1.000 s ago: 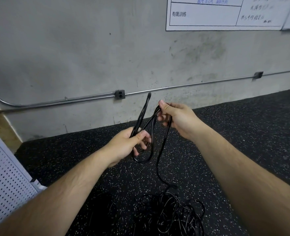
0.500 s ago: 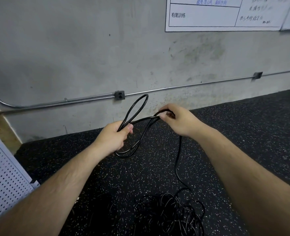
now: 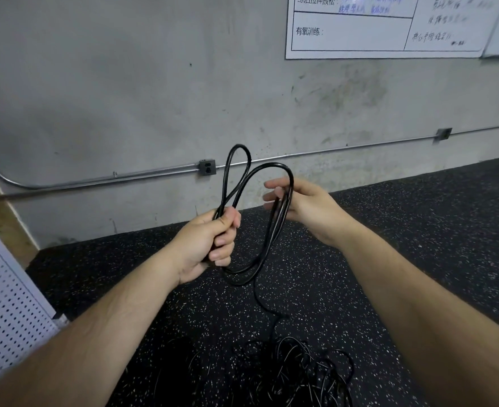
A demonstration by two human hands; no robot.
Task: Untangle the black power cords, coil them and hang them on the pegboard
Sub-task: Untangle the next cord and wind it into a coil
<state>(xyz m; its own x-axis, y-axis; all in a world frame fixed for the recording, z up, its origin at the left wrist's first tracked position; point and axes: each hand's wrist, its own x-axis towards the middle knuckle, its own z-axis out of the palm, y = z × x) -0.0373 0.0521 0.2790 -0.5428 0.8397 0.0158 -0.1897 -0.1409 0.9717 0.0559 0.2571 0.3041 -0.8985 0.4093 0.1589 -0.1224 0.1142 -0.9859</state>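
Observation:
My left hand (image 3: 210, 242) grips a black power cord (image 3: 268, 236) in a fist, holding several loops together. Two loops rise above the fist and others hang below it. My right hand (image 3: 307, 207) is just to the right with its fingers stretched out, and the widest loop lies across them. From the coil one strand drops to a tangled pile of black cords (image 3: 289, 368) on the floor near me. The white pegboard (image 3: 4, 304) shows at the left edge.
A speckled black rubber floor (image 3: 418, 245) runs up to a grey concrete wall (image 3: 125, 98) with a metal conduit (image 3: 95, 180) and a socket box (image 3: 207, 167). A whiteboard (image 3: 374, 33) hangs top right.
My right hand has let go of its pinch and spread its fingers, with a wider loop now across them. My left hand has closed into a fist round the gathered loops.

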